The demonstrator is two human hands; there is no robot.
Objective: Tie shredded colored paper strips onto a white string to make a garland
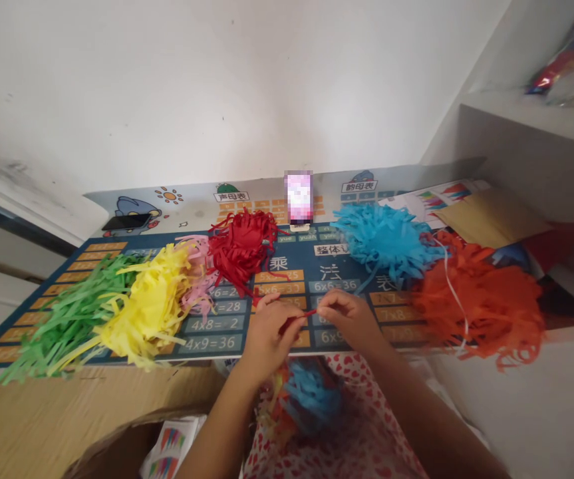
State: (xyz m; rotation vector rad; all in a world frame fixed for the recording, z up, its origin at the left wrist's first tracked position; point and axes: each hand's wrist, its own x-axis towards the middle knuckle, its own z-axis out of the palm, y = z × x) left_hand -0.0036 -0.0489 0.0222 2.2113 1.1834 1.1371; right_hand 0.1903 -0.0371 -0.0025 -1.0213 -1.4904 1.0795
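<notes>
Near the table's front edge, my left hand [273,332] and my right hand [344,314] pinch a thin red strip [310,313] stretched between them. More red shows inside the curled fingers of my left hand. Beyond that hand lies a red paper-fringe bundle [244,243]. A blue fringe bundle [391,239] sits past my right hand, and an orange one [481,306] is to its right. Yellow [151,303], pink [199,256] and green [80,299] fringe bundles lie to the left.
A lit phone [299,198] stands at the back of the table [227,332]; a dark phone [127,222] lies back left. Paper sheets [496,216] are piled back right. Blue fringe [312,392] rests on the lap. An open box [117,442] stands below left.
</notes>
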